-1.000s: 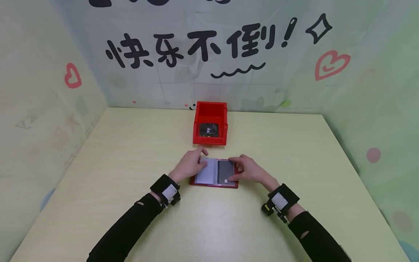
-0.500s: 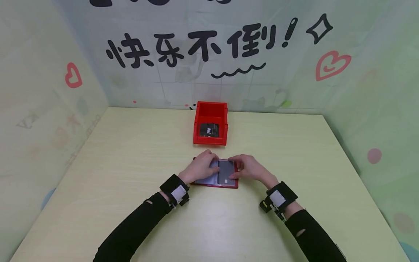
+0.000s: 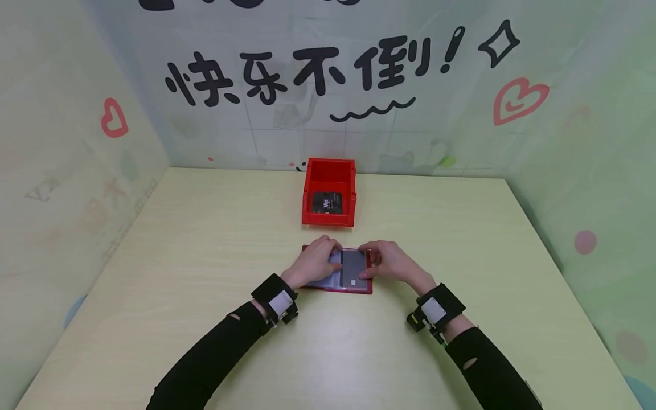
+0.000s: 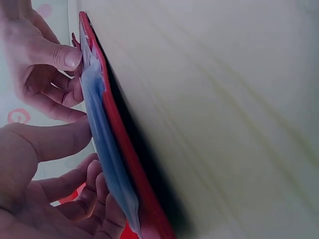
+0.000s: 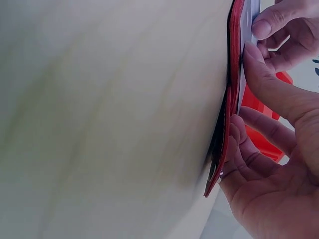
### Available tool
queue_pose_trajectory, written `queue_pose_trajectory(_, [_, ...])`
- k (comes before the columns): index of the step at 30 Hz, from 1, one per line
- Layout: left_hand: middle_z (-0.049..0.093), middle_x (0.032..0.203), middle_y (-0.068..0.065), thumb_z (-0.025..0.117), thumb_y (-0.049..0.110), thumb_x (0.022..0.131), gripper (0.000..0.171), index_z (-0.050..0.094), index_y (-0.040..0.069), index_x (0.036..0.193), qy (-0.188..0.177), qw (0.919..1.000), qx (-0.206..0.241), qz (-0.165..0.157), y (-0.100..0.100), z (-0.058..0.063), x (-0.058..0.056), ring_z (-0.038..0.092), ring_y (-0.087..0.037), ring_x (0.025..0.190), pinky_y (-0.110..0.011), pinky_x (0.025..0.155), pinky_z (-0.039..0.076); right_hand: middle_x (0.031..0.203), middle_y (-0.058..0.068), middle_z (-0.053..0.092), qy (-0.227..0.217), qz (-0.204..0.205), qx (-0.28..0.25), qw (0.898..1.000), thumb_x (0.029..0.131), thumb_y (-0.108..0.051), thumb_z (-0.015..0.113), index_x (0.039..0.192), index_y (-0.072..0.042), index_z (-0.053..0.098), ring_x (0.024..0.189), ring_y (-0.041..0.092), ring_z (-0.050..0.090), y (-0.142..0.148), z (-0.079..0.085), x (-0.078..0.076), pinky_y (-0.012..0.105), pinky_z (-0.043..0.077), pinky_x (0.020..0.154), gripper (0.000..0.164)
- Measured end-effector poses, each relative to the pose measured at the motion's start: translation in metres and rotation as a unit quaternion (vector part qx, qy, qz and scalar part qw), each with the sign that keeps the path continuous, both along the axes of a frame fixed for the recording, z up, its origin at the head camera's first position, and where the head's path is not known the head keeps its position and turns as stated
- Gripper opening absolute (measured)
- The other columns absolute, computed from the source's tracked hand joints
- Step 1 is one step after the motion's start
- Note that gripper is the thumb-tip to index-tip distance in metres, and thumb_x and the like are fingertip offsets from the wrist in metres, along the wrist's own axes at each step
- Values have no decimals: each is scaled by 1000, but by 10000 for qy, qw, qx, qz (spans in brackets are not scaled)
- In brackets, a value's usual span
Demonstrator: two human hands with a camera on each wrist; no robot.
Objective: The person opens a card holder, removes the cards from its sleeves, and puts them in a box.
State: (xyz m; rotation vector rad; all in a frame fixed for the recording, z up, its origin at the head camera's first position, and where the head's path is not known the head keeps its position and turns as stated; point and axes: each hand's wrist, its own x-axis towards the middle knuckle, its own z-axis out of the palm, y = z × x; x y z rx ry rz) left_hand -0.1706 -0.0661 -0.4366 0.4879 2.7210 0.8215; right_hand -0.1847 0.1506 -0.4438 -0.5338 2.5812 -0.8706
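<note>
A red card holder [image 3: 370, 288] lies spread on the table, with clear plastic sleeves [image 4: 107, 137] inside it. In its right half a dark grey card [image 3: 353, 267] shows. My left hand [image 3: 314, 263] lies over the left half, its thumb and bent fingertips touching the sleeves near the card's left edge. At the right side my right hand [image 3: 393, 265] holds the holder, thumb on the card and index finger near its top edge. The right wrist view shows further fingers against the holder's red cover [image 5: 230, 114]. My left hand hides most of the left page.
Behind the holder stands a red plastic box [image 3: 328, 220], with a black card [image 3: 327, 203] printed "Vip" inside. The pale wooden table [image 3: 328, 353] meets printed walls at the back and sides.
My left hand has moved right across the sleeves from the holder's left side, up to the card's edge. The right hand, the holder and the box have hardly moved.
</note>
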Motion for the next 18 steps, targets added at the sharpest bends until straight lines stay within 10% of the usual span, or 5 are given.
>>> queue_pose_trajectory(18, [62, 113, -14, 72, 14, 92, 35, 66, 1, 124, -431, 9971, 525, 328, 2, 3, -3, 54, -24, 101, -38, 93, 50, 107, 9, 63, -104, -80, 105, 9999, 80, -26, 86, 137, -6, 61, 99, 23, 54, -2, 2, 2, 30, 46, 78, 65])
